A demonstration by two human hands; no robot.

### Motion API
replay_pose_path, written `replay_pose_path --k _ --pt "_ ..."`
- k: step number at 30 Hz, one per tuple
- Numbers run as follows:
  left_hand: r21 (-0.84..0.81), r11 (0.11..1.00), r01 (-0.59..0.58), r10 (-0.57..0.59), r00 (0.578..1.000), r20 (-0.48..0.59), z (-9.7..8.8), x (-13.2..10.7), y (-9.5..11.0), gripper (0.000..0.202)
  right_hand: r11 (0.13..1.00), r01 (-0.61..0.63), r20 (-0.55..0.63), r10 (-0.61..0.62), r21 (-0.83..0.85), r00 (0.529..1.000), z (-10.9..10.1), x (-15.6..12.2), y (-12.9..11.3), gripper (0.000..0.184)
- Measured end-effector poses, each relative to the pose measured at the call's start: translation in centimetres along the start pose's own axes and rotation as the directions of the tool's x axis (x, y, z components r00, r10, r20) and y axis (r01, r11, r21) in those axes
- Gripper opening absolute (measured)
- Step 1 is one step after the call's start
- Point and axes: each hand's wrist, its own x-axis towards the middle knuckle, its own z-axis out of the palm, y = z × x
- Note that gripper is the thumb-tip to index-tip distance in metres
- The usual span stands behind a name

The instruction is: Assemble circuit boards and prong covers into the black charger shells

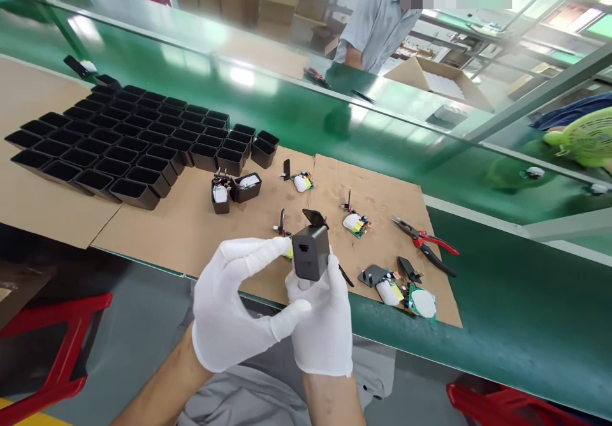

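Observation:
In my white-gloved right hand (322, 324) is a black plastic charger housing (312, 254), upright above the bench edge. It has a small port slot in the side facing me, and a black end cap (315, 218) stands tilted at its top. Gloved too, my left hand (239, 305) is just left of the housing, thumb and forefinger spread apart. Whether its forefinger tip touches the housing I cannot tell. Partly hidden behind my hands lies a circuit board with a black plug piece (282, 220). More circuit boards (355, 224) lie beyond, on the cardboard.
Rows of black housings (119, 136) stand at the left on cardboard (157, 228). Two housings with boards inside (247, 185) are nearer. Red-handled pliers (423, 241) and a round-labelled green board (421, 302) lie right. Across the bench are a person (375, 27) and a green fan (586, 136).

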Motion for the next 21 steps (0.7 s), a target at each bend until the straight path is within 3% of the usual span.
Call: replay_pose_path --k 2,4,10,14,17,19,21 --pt "-0.059 0.997 0.043 -0.045 0.999 -0.022 -0.3 0.0 -0.5 0.053 0.950 -0.187 0.023 0.188 0.249 0.982 0.7 0.1 -0.4 0.036" --pt "-0.113 0.989 0.099 -0.102 0.994 -0.024 -0.4 -0.2 -1.2 0.048 0.877 -0.277 0.038 0.285 0.393 0.958 1.1 0.0 -0.6 0.027" --pt "-0.241 0.952 0.187 -0.192 0.981 0.005 -0.3 -1.2 -2.2 0.044 0.884 -0.266 0.048 0.269 0.383 0.962 1.4 -0.3 -0.3 0.023" --pt "-0.265 0.940 0.217 -0.218 0.976 0.025 -0.6 -1.5 -2.6 0.038 0.988 -0.090 0.015 0.089 0.129 0.996 1.1 -0.6 0.1 0.032" --pt "-0.234 0.940 0.247 -0.249 0.968 0.020 -0.8 -1.8 -3.8 0.032 0.997 0.071 -0.060 -0.071 -0.011 0.996 0.3 -0.7 1.1 0.036" --pt "-0.176 0.948 0.264 -0.257 0.964 0.062 -0.9 -2.1 -4.8 0.030 0.965 0.213 -0.099 -0.230 -0.156 0.968 -0.6 -0.7 2.0 0.037" --pt "-0.122 0.951 0.282 -0.267 0.955 0.126 -1.1 -2.3 -5.7 0.029 0.843 0.399 -0.007 -0.430 -0.361 0.903 -1.4 -0.6 2.8 0.033"
